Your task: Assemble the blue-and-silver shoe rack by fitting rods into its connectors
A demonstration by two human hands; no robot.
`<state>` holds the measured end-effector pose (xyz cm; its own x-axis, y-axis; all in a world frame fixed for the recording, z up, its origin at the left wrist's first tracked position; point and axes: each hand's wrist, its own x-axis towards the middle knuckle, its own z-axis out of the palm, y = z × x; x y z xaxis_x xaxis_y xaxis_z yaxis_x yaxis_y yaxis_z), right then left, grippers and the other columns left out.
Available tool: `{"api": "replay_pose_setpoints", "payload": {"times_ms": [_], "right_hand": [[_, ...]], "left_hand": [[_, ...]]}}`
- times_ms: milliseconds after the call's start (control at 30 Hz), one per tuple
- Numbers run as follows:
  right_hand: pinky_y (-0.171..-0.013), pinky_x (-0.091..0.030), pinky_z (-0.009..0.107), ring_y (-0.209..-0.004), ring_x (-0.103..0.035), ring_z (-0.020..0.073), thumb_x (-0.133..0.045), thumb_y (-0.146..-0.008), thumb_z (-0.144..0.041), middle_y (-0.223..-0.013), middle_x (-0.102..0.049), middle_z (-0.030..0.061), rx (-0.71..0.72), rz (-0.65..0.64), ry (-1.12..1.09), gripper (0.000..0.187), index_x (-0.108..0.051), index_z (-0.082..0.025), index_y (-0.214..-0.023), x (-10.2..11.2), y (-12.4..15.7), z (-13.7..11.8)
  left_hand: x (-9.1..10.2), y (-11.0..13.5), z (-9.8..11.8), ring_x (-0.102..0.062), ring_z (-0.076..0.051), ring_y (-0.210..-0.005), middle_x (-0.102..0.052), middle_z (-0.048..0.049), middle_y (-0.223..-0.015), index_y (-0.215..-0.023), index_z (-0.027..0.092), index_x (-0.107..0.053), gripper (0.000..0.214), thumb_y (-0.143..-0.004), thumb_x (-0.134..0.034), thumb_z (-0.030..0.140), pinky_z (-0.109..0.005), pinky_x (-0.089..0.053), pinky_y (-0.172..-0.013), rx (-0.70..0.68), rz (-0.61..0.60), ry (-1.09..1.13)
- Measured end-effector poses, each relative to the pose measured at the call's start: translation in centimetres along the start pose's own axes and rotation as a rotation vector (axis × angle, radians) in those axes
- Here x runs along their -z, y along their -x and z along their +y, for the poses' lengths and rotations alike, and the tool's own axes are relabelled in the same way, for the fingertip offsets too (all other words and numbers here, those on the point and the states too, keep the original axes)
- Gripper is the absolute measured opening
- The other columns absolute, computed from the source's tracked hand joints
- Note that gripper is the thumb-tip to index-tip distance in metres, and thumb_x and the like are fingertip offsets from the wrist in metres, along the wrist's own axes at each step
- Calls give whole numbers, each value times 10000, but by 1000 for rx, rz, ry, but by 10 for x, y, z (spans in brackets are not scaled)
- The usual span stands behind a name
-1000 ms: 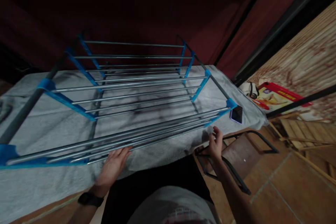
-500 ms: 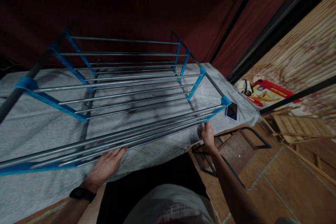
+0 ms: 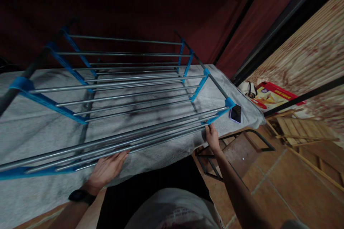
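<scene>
A rack (image 3: 145,84) of grey metal tubes with blue plastic brackets, like a shoe rack, lies on a grey cloth cover. Its nearest tier runs slantwise in front of me. My left hand (image 3: 109,170) lies flat with stretched fingers along the lowest rod of that tier, touching it; the fingertips are partly behind the rods. Farther right, my right hand (image 3: 212,137) is closed at the lower end of the right blue bracket (image 3: 216,116), thumb and fingers gripping it by the lowest rod. A dark watch sits on my left wrist.
A phone (image 3: 235,113) lies on the grey cover (image 3: 158,162) close to the rack's right corner. Beside the cover stand a metal-framed stool (image 3: 243,154) and a folded wooden chair (image 3: 303,130). A red and yellow box (image 3: 276,96) is at the right, by the wall.
The view has shifted slightly, so the rack's left end appears a little farther left. Both hands keep their places on the rack.
</scene>
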<state>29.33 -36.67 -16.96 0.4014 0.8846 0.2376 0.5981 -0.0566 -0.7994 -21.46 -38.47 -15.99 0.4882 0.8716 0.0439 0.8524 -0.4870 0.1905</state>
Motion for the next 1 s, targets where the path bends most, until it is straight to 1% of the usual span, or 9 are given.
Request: {"api": "replay_pose_setpoints", "payload": {"times_ms": [300, 400, 467, 533, 633, 700, 767, 867, 1000], "right_hand": [[-905, -474, 391, -929, -613, 215, -489, -901, -456, -1004, -681, 70, -15, -12, -120, 311, -587, -199, -1045, -2, 3, -1], [-920, -489, 396, -959, -631, 217, -492, -894, -430, -1039, -683, 85, -16, -16, -154, 311, -569, -200, -1088, -4, 4, -3], [-940, -495, 400, -1019, -640, 223, -485, -890, -404, -1092, -679, 103, -20, -1, -200, 346, -546, -197, -1159, -5, 3, -7], [-969, -491, 410, -1081, -639, 228, -486, -875, -368, -1157, -668, 120, -27, 26, -246, 401, -516, -192, -1233, -5, 0, -11], [-979, -490, 421, -1090, -642, 230, -497, -840, -320, -1179, -669, 120, -29, 44, -257, 435, -511, -196, -1256, -3, -6, -17], [-973, -490, 413, -1078, -641, 226, -493, -832, -315, -1168, -678, 113, -24, 30, -220, 410, -533, -200, -1223, -1, -9, -18], [-954, -492, 401, -1039, -643, 222, -498, -834, -335, -1133, -690, 105, -24, 9, -174, 361, -561, -200, -1163, 1, -10, -16], [-904, -499, 384, -938, -642, 214, -509, -847, -387, -1027, -707, 82, -36, -15, -117, 285, -596, -204, -1048, 2, -9, -12], [-815, -493, 347, -831, -624, 210, -500, -870, -431, -891, -696, 56, -58, -16, -56, 249, -592, -218, -958, 1, -7, -10]], "left_hand": [[-10, 11, 4, -709, -268, -856, -755, -96, -968, -1060, 217, -709, 420, -986, -363, 444, -398, -548, -807, 100, 113, -118], [-5, 18, 17, -686, -267, -956, -732, -103, -1082, -1156, 234, -690, 349, -976, -421, 366, -408, -527, -880, -28, 201, -128], [0, 15, 36, -667, -255, -1040, -719, -94, -1127, -1208, 261, -675, 351, -964, -422, 250, -405, -499, -952, -147, 249, -99], [6, -3, 65, -638, -248, -1125, -705, -86, -1167, -1258, 276, -649, 386, -951, -432, 188, -398, -466, -1015, -218, 276, -61], [13, -53, 121, -584, -275, -1221, -646, -116, -1305, -1373, 217, -560, 414, -969, -471, 227, -415, -438, -1049, -205, 306, -29], [17, -91, 154, -611, -280, -1155, -644, -132, -1301, -1410, 195, -517, 436, -978, -462, 230, -420, -465, -989, -200, 262, -33], [20, -120, 176, -639, -265, -1075, -679, -127, -1209, -1407, 197, -515, 453, -960, -452, 150, -393, -491, -907, -184, 170, -47], [22, -139, 185, -660, -237, -1017, -700, -104, -1128, -1365, 208, -549, 499, -909, -441, 37, -357, -504, -863, -193, 71, -41], [23, -137, 179, -680, -222, -1019, -708, -90, -1135, -1366, 227, -550, 502, -912, -451, 39, -339, -517, -877, -184, 68, 24]]}}
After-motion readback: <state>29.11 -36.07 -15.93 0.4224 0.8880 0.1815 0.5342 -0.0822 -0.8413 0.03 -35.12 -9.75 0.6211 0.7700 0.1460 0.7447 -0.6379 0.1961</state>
